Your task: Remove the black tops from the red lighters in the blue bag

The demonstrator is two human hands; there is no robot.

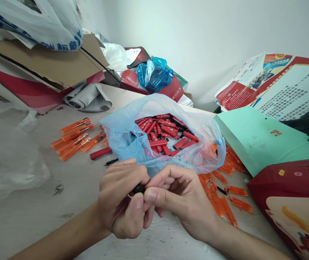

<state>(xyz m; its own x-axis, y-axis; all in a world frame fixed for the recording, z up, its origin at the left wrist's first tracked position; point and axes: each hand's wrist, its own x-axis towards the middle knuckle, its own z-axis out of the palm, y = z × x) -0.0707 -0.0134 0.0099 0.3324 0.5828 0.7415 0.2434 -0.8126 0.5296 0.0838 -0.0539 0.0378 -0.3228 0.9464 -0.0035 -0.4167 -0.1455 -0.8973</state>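
Note:
My left hand [126, 198] is closed around a small black round-ended piece [138, 189]; most of it is hidden in the fingers, so its kind does not show. The thumb and fingers of my right hand [180, 198] pinch at the same piece from the right. Just beyond both hands, an open pale blue plastic bag [122, 124] holds many red lighter-shaped pieces [170, 130] with black ends. A longer red stick-like piece [100, 153] and a black pen-like piece [111, 162] lie left of the bag.
Orange see-through lighters [74, 144] lie in a pile on the left, and more orange ones [224, 209] spread on the right. A clear plastic bag [10, 151] and a cardboard box [70, 65] stand left. A green folder [268, 141] and a red package [286, 184] border the right.

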